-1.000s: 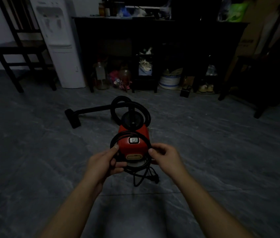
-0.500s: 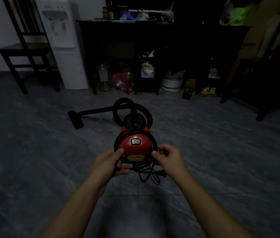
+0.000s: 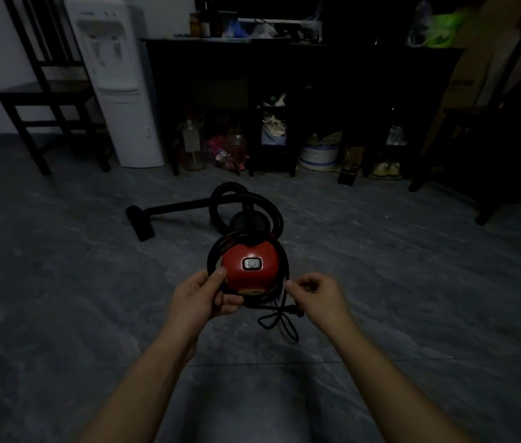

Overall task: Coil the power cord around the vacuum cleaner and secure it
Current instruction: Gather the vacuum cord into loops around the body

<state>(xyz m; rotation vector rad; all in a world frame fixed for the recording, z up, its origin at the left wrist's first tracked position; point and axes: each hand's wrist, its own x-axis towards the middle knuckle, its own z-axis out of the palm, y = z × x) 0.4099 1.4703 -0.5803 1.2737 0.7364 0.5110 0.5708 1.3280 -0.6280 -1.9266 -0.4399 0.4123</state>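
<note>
The small red round-bodied plastic vacuum cleaner [image 3: 249,270] is set on the grey stone-patterned floor [image 3: 93,298] at the frame's centre, ringed by the thin black power cord [image 3: 212,254]. The cord is pinched by the left hand [image 3: 201,298] at the body's left flank, and seemingly by the curled right hand [image 3: 316,295] opposite. If tension is eased, the loops could slip off the smooth dome, and the loose tail [image 3: 279,322] could knot. The long axis is judged to run from lower centre toward the top, hose end away.

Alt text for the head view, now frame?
Left hand and right hand grip a black power cord looped around a red vacuum cleaner on a grey floor. Its loose end trails toward the camera; the black hose curls behind.
</note>
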